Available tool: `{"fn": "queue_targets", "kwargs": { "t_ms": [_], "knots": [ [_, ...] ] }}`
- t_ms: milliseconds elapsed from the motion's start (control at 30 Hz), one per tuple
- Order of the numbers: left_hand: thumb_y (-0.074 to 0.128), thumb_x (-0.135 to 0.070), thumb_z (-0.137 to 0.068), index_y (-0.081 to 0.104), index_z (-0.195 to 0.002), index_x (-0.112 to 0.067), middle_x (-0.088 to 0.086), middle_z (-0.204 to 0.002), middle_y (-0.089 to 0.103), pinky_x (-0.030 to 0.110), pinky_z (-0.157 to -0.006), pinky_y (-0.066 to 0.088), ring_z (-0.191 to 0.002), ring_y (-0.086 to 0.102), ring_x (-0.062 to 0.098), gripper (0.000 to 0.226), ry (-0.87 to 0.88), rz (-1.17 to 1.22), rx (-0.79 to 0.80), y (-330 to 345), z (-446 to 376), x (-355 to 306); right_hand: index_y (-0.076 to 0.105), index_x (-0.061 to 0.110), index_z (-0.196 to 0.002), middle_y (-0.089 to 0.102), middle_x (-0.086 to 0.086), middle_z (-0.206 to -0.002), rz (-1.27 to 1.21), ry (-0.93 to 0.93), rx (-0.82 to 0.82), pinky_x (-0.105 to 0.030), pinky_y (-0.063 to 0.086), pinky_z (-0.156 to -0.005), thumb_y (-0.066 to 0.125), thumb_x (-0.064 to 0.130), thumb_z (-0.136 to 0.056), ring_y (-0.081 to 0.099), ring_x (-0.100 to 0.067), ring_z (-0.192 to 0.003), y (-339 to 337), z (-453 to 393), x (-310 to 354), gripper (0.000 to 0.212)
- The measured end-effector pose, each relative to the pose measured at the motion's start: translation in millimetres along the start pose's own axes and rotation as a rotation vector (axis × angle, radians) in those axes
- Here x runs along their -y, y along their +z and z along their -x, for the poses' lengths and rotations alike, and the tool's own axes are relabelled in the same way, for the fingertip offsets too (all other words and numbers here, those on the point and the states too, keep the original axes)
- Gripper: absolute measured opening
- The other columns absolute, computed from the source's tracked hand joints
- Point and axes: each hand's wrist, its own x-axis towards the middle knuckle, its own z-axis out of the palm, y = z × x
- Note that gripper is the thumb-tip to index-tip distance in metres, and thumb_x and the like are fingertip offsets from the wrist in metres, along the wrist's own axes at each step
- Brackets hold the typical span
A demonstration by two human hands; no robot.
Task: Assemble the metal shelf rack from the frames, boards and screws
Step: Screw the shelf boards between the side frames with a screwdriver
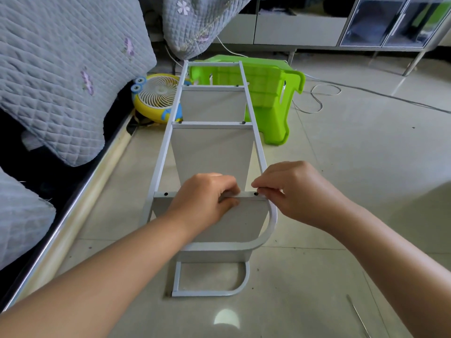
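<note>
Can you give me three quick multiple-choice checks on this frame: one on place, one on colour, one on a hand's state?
1. Where is the round yellow fan?
A. left of the white metal rack frame
B. on the stool
C. beside the right arm

2. What colour is the overturned plastic stool?
A. blue
B. bright green
C. red

3. What is the left hand doing?
A. resting flat on the floor
B. hanging idle
C. gripping the frame's nearest crossbar

Answers: 1 A, the fan lies by the quilt, left of the frame. 2 B, the stool is green. 3 C, its fingers curl round the bar, while the right hand pinches at the small black screw.
</note>
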Motion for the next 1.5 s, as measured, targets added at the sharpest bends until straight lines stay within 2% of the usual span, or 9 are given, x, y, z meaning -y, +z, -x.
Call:
{"fn": "queue_targets", "kwargs": {
  "t_ms": [100, 300, 500, 600, 733, 933, 1267, 1367, 1500],
  "knots": [
    [0.07, -0.02, -0.077, 0.071, -0.084, -0.007, 0.009, -0.08, 0.068, 0.03, -0.067, 0.045, -0.076, 0.062, 0.026, 0.015, -0.021, 0.014, -0.029, 0, -2, -2, 0.07, 0.004, -0.063, 0.062, -0.008, -0.055, 0.069, -0.024, 0.069, -0.035, 0.05, -0.039, 0.058, 0.001, -0.064, 0.06, -0.028, -0.05, -1, -4, 2, 0.012],
    [0.07, -0.017, -0.081, 0.069, -0.093, -0.006, 0.009, -0.09, 0.069, 0.028, -0.073, 0.045, -0.086, 0.062, 0.026, 0.016, -0.064, -0.002, -0.023, 0, -1, -4, 0.067, 0.009, -0.101, 0.062, -0.006, -0.101, 0.182, 0.086, 0.326, -0.037, 0.048, -0.081, 0.046, 0.007, -0.088, 0.056, -0.025, -0.098, -4, -10, 7, 0.024],
    [0.045, -0.037, -0.091, 0.066, -0.108, -0.013, 0.006, -0.103, 0.067, 0.029, -0.079, 0.044, -0.1, 0.059, 0.024, 0.036, -0.067, -0.168, 0.108, -12, 5, 0, 0.064, 0.018, -0.108, 0.06, 0.001, -0.106, 0.26, 0.09, 0.41, -0.032, 0.048, -0.083, 0.045, 0.006, -0.087, 0.055, -0.02, -0.101, -7, -15, 11, 0.03],
    [0.03, -0.041, -0.078, 0.066, -0.109, -0.013, 0.008, -0.102, 0.068, 0.03, -0.078, 0.045, -0.1, 0.059, 0.027, 0.055, -0.059, -0.199, 0.16, -21, 9, 4, 0.062, 0.022, -0.113, 0.06, 0.003, -0.111, 0.281, 0.076, 0.46, -0.029, 0.046, -0.085, 0.043, 0.007, -0.09, 0.054, -0.017, -0.104, -12, -19, 11, 0.033],
    [0.045, -0.031, -0.094, 0.065, -0.105, -0.011, 0.007, -0.1, 0.067, 0.029, -0.078, 0.042, -0.098, 0.058, 0.024, 0.03, -0.102, -0.228, 0.206, -23, 7, 4, 0.065, 0.022, -0.114, 0.064, 0.004, -0.114, 0.253, 0.038, 0.516, -0.026, 0.041, -0.09, 0.043, 0.014, -0.093, 0.053, -0.015, -0.107, -22, -30, 11, 0.031],
    [0.059, -0.025, -0.089, 0.069, -0.1, -0.009, 0.009, -0.095, 0.068, 0.034, -0.084, 0.047, -0.095, 0.06, 0.023, 0.022, -0.213, -0.132, 0.281, -27, -2, 3, 0.064, 0.023, -0.112, 0.063, 0.004, -0.111, 0.348, -0.023, 0.595, -0.032, 0.045, -0.088, 0.04, 0.014, -0.093, 0.054, -0.017, -0.105, -24, -31, 13, 0.032],
    [0.058, -0.026, -0.088, 0.069, -0.093, -0.009, 0.009, -0.087, 0.067, 0.035, -0.079, 0.048, -0.088, 0.06, 0.023, 0.02, -0.221, -0.12, 0.3, -27, 2, 2, 0.056, 0.024, -0.119, 0.056, -0.005, -0.102, 0.426, -0.01, 0.704, -0.032, 0.046, -0.08, 0.038, 0.002, -0.089, 0.055, -0.027, -0.102, -24, -29, 22, 0.041],
    [0.059, -0.026, -0.088, 0.068, -0.09, -0.009, 0.008, -0.082, 0.066, 0.032, -0.076, 0.047, -0.085, 0.059, 0.023, 0.019, -0.213, -0.125, 0.294, -27, 4, 0, 0.052, 0.016, -0.113, 0.047, -0.004, -0.081, 0.473, -0.003, 0.715, -0.032, 0.045, -0.067, 0.039, 0.008, -0.094, 0.052, -0.028, -0.086, -26, -31, 26, 0.025],
    [0.059, -0.025, -0.088, 0.069, -0.092, -0.008, 0.011, -0.085, 0.067, 0.034, -0.076, 0.046, -0.087, 0.06, 0.025, 0.02, -0.229, -0.116, 0.301, -27, 4, 0, 0.053, 0.015, -0.107, 0.028, 0.007, -0.065, 0.411, 0.031, 0.73, -0.019, 0.024, -0.047, 0.039, 0.018, -0.096, 0.036, -0.018, -0.063, -36, -36, 28, 0.018]
  ]
}}
